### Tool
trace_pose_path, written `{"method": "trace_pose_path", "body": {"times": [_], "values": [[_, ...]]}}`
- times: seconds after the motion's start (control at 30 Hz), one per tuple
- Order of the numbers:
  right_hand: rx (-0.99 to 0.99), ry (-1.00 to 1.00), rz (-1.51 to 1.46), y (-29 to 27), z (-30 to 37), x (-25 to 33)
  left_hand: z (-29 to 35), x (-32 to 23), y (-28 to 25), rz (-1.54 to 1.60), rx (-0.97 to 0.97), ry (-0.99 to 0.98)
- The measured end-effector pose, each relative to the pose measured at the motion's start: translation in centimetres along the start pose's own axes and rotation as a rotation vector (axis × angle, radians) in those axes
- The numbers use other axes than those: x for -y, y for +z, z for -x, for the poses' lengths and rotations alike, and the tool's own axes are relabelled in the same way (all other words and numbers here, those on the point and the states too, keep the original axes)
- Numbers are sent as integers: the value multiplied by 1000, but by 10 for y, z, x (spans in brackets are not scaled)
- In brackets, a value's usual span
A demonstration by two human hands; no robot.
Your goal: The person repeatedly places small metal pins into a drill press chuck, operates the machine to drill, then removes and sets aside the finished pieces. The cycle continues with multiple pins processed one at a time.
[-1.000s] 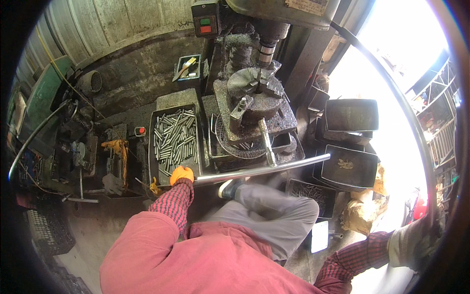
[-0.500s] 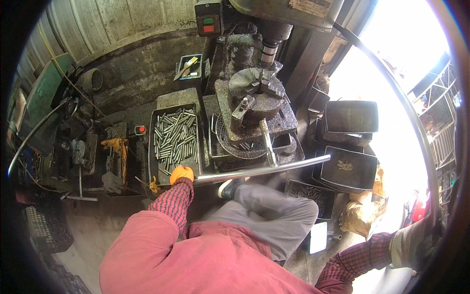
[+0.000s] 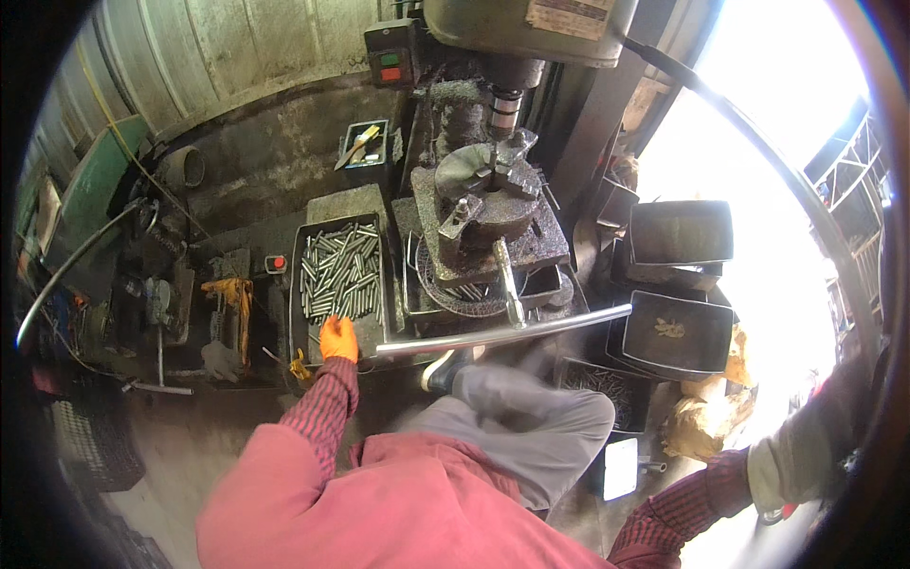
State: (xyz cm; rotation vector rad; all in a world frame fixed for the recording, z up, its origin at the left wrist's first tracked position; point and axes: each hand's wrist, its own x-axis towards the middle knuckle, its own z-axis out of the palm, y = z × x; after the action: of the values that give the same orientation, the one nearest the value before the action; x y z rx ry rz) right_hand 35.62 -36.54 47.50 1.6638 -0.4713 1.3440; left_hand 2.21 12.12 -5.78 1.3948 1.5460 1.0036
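Note:
My left hand (image 3: 338,339), in an orange glove, reaches over the near side of a metal tray (image 3: 386,284). Its fingers stretch toward a heap of short steel pins (image 3: 343,270), and the fingertips are partly hidden among them. At the lower right, my right hand (image 3: 794,465) wears a pale glove and grips the far end of a long curved lever (image 3: 758,128) running down from the drill press (image 3: 531,28); its fingers fade into the dark rim. Below the spindle (image 3: 505,109) sits a round chuck fixture (image 3: 479,180), with a long shiny bar (image 3: 502,329) in front.
Dark bins (image 3: 678,332) stand stacked at the right, and a low bin of metal pieces (image 3: 607,389) lies beside my knee. A small tray with a brush (image 3: 365,144) is at the back. The switch box (image 3: 390,59) hangs above. Other machinery (image 3: 161,303) stands at the left.
My left hand has moved forward from the tray's front edge to the pins. My right hand has shifted slightly at the rim. The whole view has turned a little.

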Motion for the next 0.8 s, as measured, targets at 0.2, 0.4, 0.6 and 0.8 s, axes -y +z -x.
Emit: {"method": "trace_pose_path", "body": {"times": [0.2, 0.4, 0.6, 0.8], "values": [[-777, -600, 2796, 9, 65, 107, 43, -159, -63, 408, 471, 337], [-1342, -275, 3141, -79, 157, 206, 92, -269, -38, -746, 1160, 930], [-1417, -1035, 1874, -141, 185, 235, 103, -255, -10, -709, 1135, 793], [-1439, -1099, 1942, -158, 165, 228, 95, -214, -7, -630, 1046, 926]]}}
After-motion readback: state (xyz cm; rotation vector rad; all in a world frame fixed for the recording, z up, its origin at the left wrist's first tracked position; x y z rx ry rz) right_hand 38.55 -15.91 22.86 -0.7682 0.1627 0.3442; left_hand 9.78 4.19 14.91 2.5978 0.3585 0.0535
